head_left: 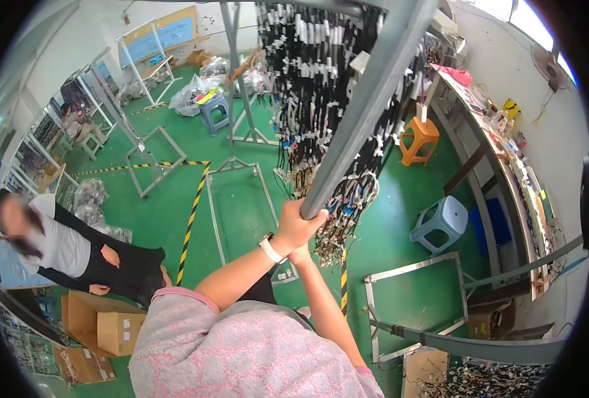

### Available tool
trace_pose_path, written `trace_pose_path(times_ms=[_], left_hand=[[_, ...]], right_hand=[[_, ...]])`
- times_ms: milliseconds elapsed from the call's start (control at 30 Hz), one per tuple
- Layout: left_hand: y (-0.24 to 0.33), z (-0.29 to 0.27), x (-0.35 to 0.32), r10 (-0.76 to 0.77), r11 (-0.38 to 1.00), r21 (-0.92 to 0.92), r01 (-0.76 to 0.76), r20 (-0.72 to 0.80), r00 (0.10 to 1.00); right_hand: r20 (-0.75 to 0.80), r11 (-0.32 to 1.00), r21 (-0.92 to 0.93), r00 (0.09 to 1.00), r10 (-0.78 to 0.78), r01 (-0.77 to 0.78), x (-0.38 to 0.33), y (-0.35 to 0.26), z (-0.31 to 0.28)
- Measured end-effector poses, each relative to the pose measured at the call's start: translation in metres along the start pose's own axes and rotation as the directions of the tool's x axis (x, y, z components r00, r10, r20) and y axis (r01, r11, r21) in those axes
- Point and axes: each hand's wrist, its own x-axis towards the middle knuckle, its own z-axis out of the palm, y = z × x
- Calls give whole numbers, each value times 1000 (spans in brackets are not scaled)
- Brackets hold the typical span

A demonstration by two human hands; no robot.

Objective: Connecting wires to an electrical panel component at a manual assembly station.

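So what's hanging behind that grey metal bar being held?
Behind the grey metal bar hang dense bundles of black cable harnesses. The left hand grips the bar; the right hand sits behind it, mostly hidden.

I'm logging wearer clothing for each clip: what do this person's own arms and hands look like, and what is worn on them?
Both forearms are bare, with no gloves on either hand. The left hand has a white-strapped watch on its wrist. The right hand shows nothing worn, though it is mostly hidden behind the left. A short pink-and-white patterned sleeve with a pink hem covers the left upper arm.
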Motion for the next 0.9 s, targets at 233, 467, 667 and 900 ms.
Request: trace_pose_path(times_ms=[233, 467, 667, 900], left_hand=[[17, 18, -4, 27, 999, -40, -27, 12, 1000], [42, -8, -38, -199, 971, -111, 211, 108, 974], [46, -13, -58, -96, 958, -268, 100, 29, 995], [30, 22, -60, -68, 927, -369, 67, 12, 998]], right_hand=[[18, 998, -41, 999, 47, -46, 5, 80, -10], [50, 999, 30, 998, 34, -35, -33, -1, 7], [112, 987, -132, 988, 111, -96, -46, -22, 0], [50, 951, -309, 999, 23, -6, -47, -14, -49]])
